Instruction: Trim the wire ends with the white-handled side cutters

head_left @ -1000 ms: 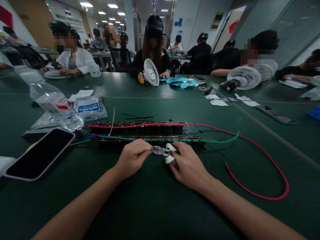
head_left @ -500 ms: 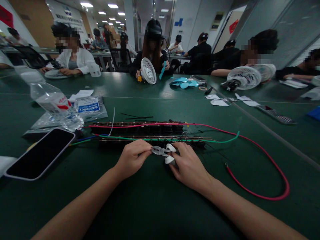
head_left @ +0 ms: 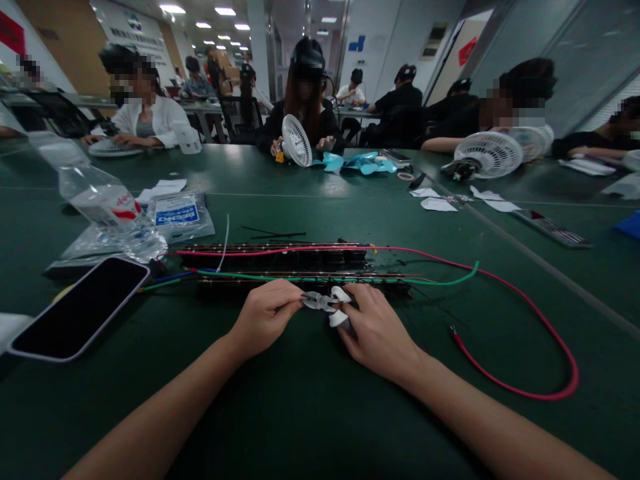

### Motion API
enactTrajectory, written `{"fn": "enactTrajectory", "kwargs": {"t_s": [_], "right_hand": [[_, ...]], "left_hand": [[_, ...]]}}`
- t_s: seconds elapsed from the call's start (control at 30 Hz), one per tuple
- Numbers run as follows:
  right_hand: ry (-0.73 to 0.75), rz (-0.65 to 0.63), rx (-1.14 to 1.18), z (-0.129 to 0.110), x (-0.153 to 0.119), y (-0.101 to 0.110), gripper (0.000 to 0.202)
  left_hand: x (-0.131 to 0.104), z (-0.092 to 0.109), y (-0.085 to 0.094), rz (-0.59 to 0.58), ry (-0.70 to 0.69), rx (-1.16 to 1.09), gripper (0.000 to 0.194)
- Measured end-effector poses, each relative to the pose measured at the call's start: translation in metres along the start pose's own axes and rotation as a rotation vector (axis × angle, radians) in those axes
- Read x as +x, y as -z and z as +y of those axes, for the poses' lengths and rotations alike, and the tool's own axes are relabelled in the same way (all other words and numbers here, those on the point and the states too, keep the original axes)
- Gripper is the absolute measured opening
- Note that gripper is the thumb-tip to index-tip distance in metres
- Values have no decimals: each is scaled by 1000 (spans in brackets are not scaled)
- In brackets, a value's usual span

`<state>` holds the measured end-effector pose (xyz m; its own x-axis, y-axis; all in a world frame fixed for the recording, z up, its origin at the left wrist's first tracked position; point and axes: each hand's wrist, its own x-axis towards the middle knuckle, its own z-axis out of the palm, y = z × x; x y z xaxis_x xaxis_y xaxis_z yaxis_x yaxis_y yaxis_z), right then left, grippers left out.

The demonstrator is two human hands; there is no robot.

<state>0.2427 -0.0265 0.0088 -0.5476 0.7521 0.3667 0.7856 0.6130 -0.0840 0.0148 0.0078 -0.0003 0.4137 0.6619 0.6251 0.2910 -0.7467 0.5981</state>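
My right hand (head_left: 377,327) is wrapped round the white-and-grey handles of a pair of pliers (head_left: 315,301), whose metal jaws point left. At the jaw tips my left hand (head_left: 267,317) is closed in a pinch; what lies between its fingertips is too small to make out. Just beyond both hands two long black strips with metal contacts lie side by side, the near strip (head_left: 220,287) and the far strip (head_left: 325,259). A green wire (head_left: 445,283) runs along the near strip. Over the far one passes a red wire (head_left: 540,313), looping round to the right.
On the left are a phone (head_left: 83,307), a clear plastic bottle (head_left: 100,193) and a plastic bag with a blue label (head_left: 177,210). A white cable tie (head_left: 225,243) stands up from the strips. Co-workers across the table handle white fan parts (head_left: 297,141); blue fan blades (head_left: 367,163) lie there.
My hands and the pliers stay almost still. Across the table, a co-worker has put a blue fan blade down on the table beside the other.
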Motion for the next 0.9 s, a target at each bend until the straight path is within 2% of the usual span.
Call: {"fn": "enactTrajectory", "kwargs": {"t_s": [0.9], "right_hand": [[0,6,-42,0,1,2,20]], "left_hand": [[0,0,0,-1,-8,7,15]]}}
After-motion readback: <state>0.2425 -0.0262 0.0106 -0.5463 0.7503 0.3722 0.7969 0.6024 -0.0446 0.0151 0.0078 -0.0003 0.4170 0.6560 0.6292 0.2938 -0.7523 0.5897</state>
